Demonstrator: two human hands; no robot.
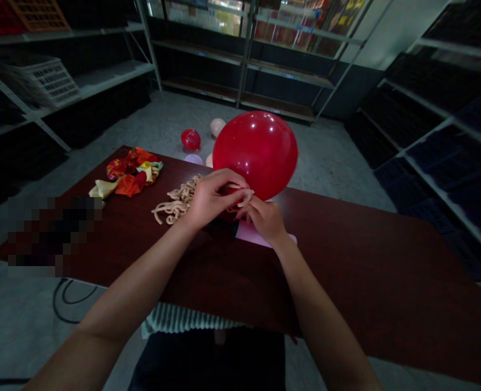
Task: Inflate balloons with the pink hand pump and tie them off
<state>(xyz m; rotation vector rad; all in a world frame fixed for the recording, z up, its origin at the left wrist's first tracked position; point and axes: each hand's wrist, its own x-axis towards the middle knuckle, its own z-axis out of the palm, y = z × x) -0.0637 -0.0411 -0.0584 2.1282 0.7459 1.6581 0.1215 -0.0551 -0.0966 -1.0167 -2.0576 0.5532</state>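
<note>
Head camera shows left hand (218,194) and right hand (267,217) together, pinching beige cord (247,196) against the inflated red balloon (258,153) at their twelve o'clock, seemingly to keep its neck closed.

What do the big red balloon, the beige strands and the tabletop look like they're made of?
Big red balloon: probably latex, glossy, with crisp light spots.
Beige strands: rubber or soft cord, I can't tell which; they look matte and curl loosely.
Tabletop: wood or wood-look laminate, dark reddish brown, faintly sheeny.
</note>
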